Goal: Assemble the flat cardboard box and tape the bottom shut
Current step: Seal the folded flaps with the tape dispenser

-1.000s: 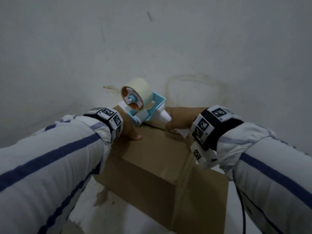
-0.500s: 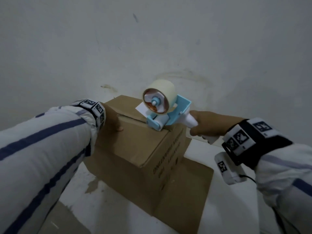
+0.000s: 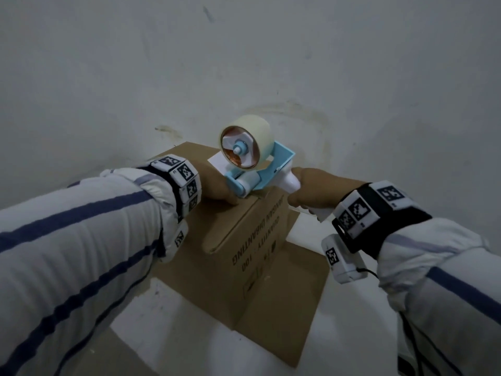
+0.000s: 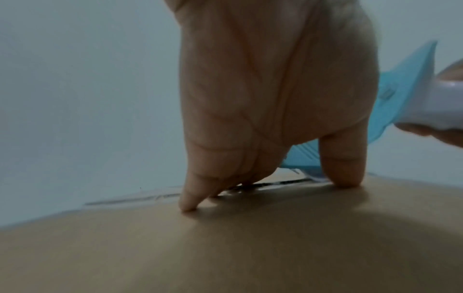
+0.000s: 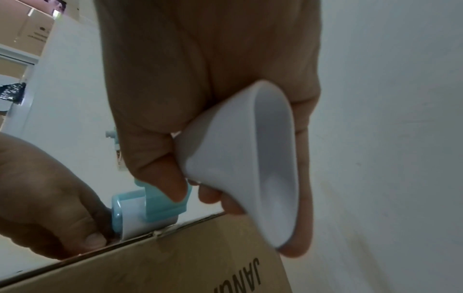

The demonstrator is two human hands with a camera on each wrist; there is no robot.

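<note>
A: Two hands on one box, head view. The box stands on a white floor by the wall, flaps closed on top, one flap lying flat on the floor. The left hand rests on the top panel; the right hand grips the white handle of the dispenser, whose roller sits at the box's near top edge. The tape roll stands above it.

B: Left wrist view?

A: Left fingers are straight, tips pressing the cardboard beside the seam; the blue dispenser frame lies just behind them. The head view hides those fingertips.

B: Right wrist view?

A: Right fingers are curled round the handle. The roller touches the box edge, with the left thumb just beside it. Printed lettering shows on the box side.
</note>
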